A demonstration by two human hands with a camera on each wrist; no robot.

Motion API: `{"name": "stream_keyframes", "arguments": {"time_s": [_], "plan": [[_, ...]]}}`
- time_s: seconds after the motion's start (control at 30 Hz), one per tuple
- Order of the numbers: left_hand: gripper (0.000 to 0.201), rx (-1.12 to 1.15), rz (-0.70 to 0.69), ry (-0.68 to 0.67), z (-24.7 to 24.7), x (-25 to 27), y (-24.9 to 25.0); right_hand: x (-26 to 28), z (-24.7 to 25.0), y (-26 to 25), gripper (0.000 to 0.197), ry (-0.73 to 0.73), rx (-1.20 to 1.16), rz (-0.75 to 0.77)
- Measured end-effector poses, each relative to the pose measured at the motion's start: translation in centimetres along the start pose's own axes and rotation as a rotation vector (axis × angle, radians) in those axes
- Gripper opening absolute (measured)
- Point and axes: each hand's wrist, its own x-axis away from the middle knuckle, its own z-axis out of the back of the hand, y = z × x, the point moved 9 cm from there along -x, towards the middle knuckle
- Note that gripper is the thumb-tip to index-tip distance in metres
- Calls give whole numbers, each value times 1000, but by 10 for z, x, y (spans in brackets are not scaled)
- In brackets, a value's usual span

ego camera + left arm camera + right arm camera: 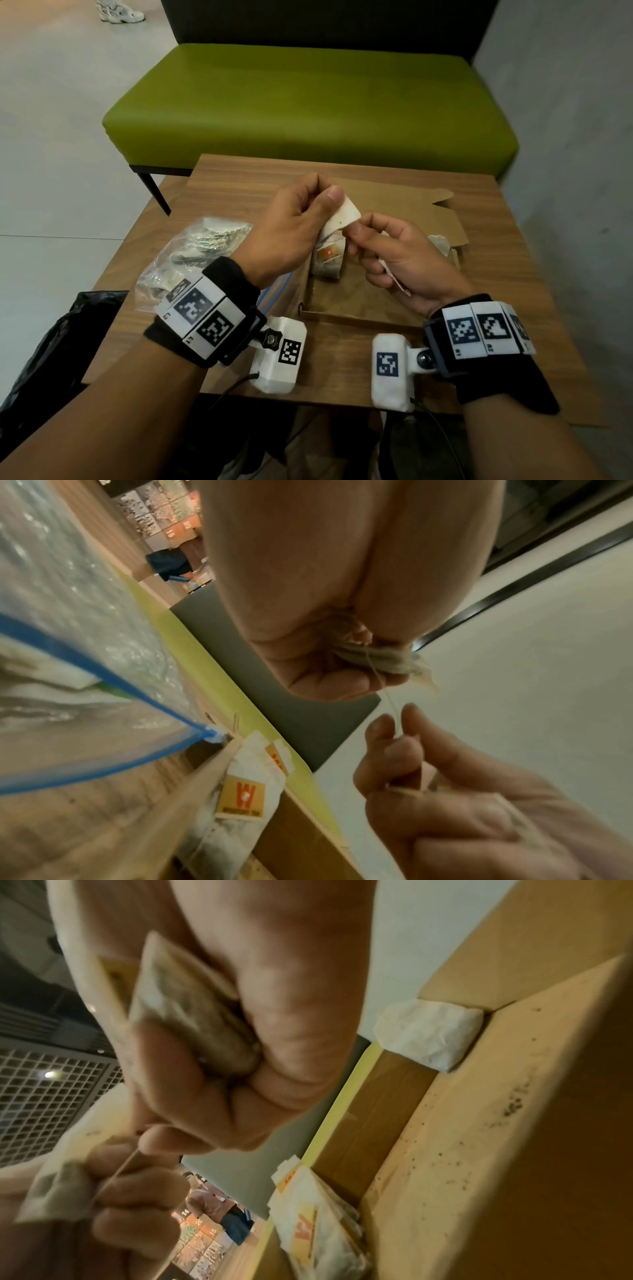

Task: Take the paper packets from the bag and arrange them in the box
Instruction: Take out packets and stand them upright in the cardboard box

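Above the open box (359,301), the left hand (291,226) pinches one paper packet (342,214), while the right hand (400,253) grips another packet (192,1026) and a thin string (387,693) between them. A hard pull may tear it — the bag (185,260) lies on the worktop (496,274).

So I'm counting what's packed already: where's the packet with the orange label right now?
In the head view the orange-label packet stands inside the cardboard box, against its left wall, just below the left hand and right of the plastic bag.
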Motion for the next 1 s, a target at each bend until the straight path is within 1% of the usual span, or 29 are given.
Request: {"name": "stream_keyframes", "arguments": {"time_s": [0.1, 0.2, 0.27, 0.43, 0.5, 0.67, 0.8, 0.9, 1.0], "plan": [[19, -194, -38, -42, -6, 1, 2, 0, 3, 1, 4, 25, -105, -14], [18, -251, -17, -76, -10, 4, 3, 0, 8, 0, 6, 64, -209, -34], [18, -282, -34, -93, -11, 5, 4, 0, 11, 0, 10, 94, -245, -51], [13, -621, -203, -51, -9, 5, 3, -3, 14, 8, 15, 178, -228, -88], [12, -690, -232, -24, -8, 5, 1, -4, 15, 9, 16, 198, -219, -96], [12, -707, -180, 80, 0, 3, -1, -4, 17, 9, 13, 234, -225, -106], [18, -678, -131, 170, 8, 4, -3, -3, 15, 7, 7, 244, -209, -87], [25, -605, -88, 225, 14, 2, -8, -3, 12, 0, 6, 270, -193, -19], [29, -438, -16, 217, 14, 2, -16, -4, 13, -5, 5, 323, -159, 60]]}}
